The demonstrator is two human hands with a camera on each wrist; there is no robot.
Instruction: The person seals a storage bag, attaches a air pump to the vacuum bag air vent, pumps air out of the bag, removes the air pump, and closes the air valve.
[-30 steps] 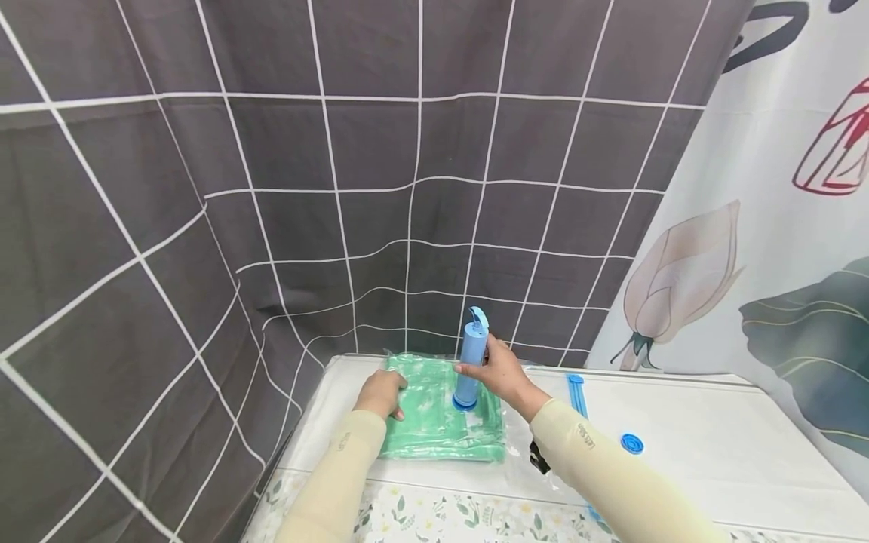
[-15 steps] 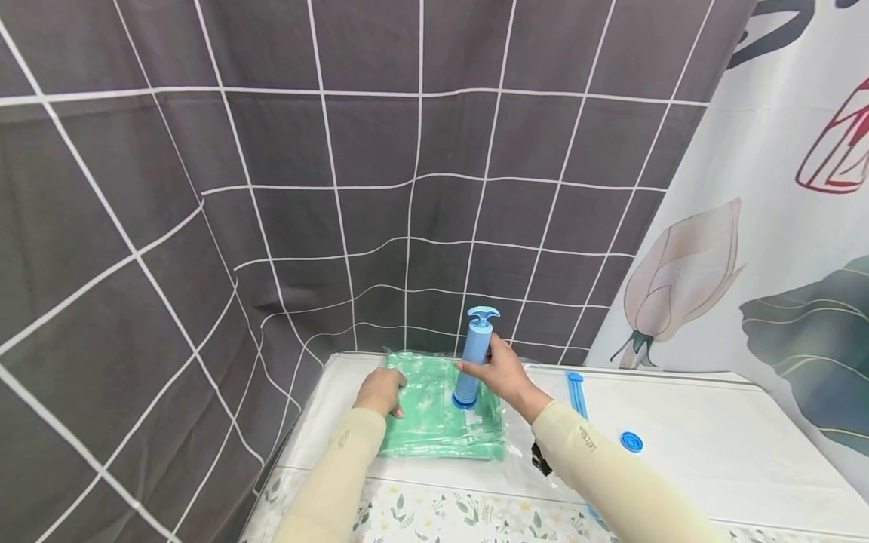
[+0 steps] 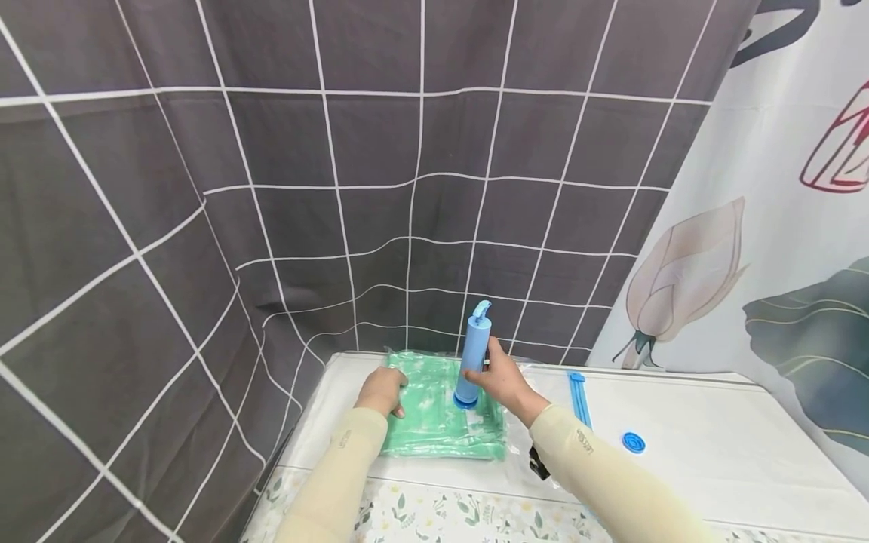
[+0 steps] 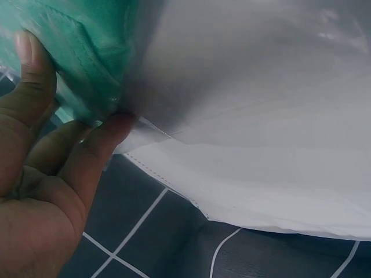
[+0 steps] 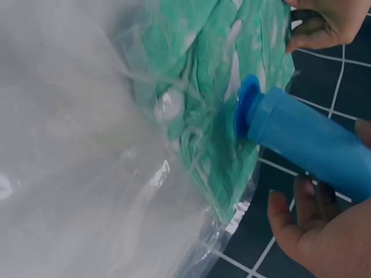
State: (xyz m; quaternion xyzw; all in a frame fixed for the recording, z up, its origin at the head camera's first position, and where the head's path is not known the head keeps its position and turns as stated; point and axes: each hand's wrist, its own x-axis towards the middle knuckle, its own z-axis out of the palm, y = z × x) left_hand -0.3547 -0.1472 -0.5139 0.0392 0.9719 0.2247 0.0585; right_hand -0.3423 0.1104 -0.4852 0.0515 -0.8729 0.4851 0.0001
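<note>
A clear plastic vacuum bag with a folded green-and-white cloth (image 3: 428, 434) inside lies on the white surface. On its right part stands a light blue hand pump (image 3: 472, 354), base down on a dark blue valve (image 5: 247, 107), slightly tilted. My right hand (image 3: 504, 378) holds the pump's barrel from the right; in the right wrist view the fingers curl beside it. My left hand (image 3: 382, 390) pinches the bag's left edge, thumb on top (image 4: 36, 69) and fingers underneath. The pump's handle is down close to the barrel.
A blue slider strip (image 3: 579, 400) and a round blue cap (image 3: 634, 442) lie to the right. Loose clear plastic spreads under my right forearm. A dark grid-patterned curtain (image 3: 380, 211) hangs behind and left, a flower-print one (image 3: 686, 279) at right. Floral fabric (image 3: 468, 505) covers the front.
The pump's T-shaped handle has turned, face-on half a second ago and now edge-on, and my right hand has shifted its grip slightly on the barrel. My left hand has stayed put.
</note>
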